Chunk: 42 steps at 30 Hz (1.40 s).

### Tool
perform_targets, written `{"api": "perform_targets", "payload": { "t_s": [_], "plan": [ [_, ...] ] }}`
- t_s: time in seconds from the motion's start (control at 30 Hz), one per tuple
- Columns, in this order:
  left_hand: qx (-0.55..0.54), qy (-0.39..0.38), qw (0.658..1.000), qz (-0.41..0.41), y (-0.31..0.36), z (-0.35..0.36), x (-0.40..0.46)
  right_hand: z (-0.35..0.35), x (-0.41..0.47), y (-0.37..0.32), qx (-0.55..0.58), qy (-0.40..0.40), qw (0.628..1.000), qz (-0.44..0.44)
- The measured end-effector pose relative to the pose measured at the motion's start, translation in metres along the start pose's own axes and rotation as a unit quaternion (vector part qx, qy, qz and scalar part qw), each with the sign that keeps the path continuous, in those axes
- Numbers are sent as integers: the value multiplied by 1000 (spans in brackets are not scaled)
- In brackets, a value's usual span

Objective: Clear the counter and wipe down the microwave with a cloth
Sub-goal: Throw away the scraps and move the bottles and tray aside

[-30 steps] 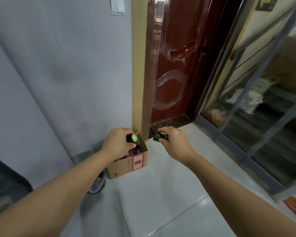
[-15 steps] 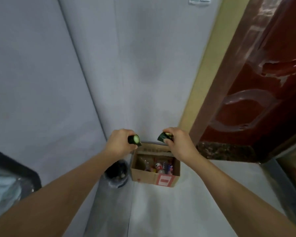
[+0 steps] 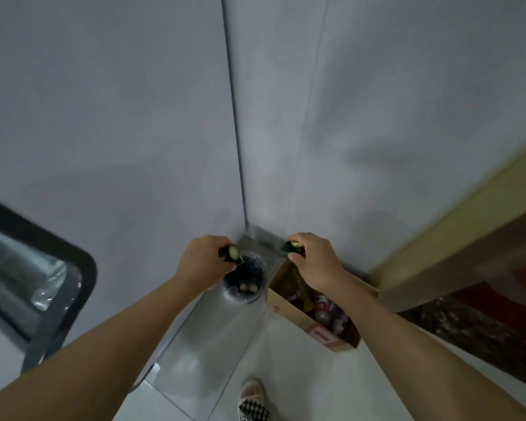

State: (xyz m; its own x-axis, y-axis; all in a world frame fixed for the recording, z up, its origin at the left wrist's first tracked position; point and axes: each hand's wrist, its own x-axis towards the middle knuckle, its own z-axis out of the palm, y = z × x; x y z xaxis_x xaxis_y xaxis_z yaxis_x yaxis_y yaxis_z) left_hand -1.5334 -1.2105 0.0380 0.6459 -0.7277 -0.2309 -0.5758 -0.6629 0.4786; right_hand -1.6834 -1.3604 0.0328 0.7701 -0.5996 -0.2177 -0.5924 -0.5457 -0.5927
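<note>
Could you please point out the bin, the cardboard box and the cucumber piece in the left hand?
bin [image 3: 257, 294], head view, on its near rim.
cardboard box [image 3: 298, 317], head view, on its front wall.
cucumber piece [image 3: 233, 253], head view, on its pale cut face.

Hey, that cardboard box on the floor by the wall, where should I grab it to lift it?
Take the cardboard box by its two short end walls, coming down from above with both hands. Its top is open and full of small items, so keep it level.
</note>
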Motion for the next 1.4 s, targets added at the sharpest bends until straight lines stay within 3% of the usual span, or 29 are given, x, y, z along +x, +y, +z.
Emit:
{"api": "perform_targets", "payload": {
  "t_s": [0.37, 0.77, 1.0, 1.4],
  "plan": [
    [-68, -4, 994, -84, -81, 96, 100, 114, 123, 53, 32, -77, 996, 0],
    [-67, 16, 981, -181, -198, 318, 214, 321, 250, 199, 8, -113, 993, -14],
    [-41, 27, 981, -188, -257, 424, 262, 418, 302, 264, 6, -117, 993, -26],
    [-14, -19, 974, -227, -283, 462, 287, 456, 331, 290, -30, -237, 971, -2]
  ]
}}
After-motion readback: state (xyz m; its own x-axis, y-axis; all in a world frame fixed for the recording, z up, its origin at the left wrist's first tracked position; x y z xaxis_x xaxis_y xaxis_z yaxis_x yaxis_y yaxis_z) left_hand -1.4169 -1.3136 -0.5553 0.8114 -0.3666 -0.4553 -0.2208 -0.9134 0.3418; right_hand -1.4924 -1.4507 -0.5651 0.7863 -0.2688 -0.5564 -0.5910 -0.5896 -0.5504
